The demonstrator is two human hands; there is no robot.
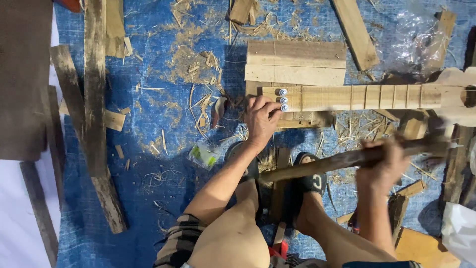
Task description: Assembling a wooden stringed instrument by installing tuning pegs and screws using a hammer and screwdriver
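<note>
Head view: my right hand (384, 164) grips a dark stick (347, 159), blurred, nearest me. Beyond it, my left hand (260, 119) pinches the near peg (284, 107) at the neck's (357, 97) left end. That neck runs left-right across the blue tarp (158, 139), toward its right edge, so my left is closer.

Floor-level woodworking workshop. A blue tarpaulin (163, 164) carries wood shavings (193, 64), offcut planks (295, 62) and an unfinished instrument neck (357, 97).
</note>
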